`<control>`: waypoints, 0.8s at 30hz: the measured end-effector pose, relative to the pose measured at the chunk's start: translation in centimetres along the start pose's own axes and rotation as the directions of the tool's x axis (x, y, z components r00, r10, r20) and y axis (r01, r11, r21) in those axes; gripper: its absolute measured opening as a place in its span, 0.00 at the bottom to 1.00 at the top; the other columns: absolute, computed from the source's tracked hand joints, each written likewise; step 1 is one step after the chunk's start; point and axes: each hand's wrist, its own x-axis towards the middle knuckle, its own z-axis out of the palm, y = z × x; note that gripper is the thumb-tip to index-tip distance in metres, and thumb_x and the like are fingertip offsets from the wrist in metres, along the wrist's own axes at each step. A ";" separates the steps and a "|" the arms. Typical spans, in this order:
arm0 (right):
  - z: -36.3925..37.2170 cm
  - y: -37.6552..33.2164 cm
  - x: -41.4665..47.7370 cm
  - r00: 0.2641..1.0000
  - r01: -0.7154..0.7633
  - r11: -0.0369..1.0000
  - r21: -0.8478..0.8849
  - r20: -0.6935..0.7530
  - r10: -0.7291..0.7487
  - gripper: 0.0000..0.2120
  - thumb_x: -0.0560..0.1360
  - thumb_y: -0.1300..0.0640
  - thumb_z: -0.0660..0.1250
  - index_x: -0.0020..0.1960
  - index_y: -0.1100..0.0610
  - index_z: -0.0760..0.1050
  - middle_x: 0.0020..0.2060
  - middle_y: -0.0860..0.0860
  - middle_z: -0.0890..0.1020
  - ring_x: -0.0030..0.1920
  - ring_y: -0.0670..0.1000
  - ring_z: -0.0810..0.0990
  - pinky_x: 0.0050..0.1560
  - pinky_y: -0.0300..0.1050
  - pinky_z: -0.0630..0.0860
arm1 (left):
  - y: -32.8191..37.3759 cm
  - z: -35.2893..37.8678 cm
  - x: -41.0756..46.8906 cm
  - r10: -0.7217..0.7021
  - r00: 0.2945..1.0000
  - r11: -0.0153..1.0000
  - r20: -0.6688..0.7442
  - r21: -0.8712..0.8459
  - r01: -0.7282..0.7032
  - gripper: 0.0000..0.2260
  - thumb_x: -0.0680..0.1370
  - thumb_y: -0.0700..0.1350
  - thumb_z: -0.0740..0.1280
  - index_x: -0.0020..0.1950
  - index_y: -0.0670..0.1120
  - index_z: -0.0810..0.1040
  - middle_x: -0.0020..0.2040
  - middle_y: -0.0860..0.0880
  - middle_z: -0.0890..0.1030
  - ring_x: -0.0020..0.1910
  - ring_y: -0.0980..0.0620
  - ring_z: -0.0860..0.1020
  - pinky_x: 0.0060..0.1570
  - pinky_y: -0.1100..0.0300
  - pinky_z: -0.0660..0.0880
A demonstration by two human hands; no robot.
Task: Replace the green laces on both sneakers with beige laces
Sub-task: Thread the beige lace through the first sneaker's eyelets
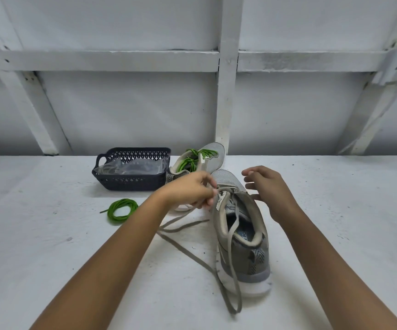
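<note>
Two bare forearms reach in from the bottom edge, and the left hand [192, 189] is on the job: its fingertips are curled in and pinching the beige lace [185, 249] right at the front eyelets of the near sneaker [246, 236]. The right hand [268, 189] hovers at the sneaker's two o'clock side, fingers spread and loosely bent, gripping nothing; whether it touches the shoe cannot be told.

The near sneaker, grey with a white sole, stands upright on the white table [50, 246], heel towards the camera and toe pointing to twelve o'clock. The beige lace is threaded only through the front eyelets. One length runs down through the shoe's opening and loops off past the heel at six o'clock; other strands trail across the table at eight o'clock.

At eleven o'clock, just behind the left hand, sits the far sneaker [213, 156], its green laces [190, 160] in place. A coiled green lace [121, 209] lies loose at nine o'clock. Farther out at ten o'clock, a dark basket [130, 181] holds a clear plastic bag [133, 166]. Behind it all rises a white panelled wall [121, 110].
</note>
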 end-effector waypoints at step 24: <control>-0.2 -9.0 -0.1 0.962 -0.104 0.942 0.320 0.274 0.014 0.16 0.82 0.57 0.54 0.39 0.59 0.71 0.24 0.51 0.80 0.23 0.44 0.78 0.24 0.33 0.73 | 1.1 -0.8 0.1 0.111 0.988 0.804 0.106 -0.594 -0.026 0.15 0.77 0.52 0.58 0.48 0.43 0.77 0.43 0.46 0.83 0.40 0.51 0.81 0.41 0.58 0.77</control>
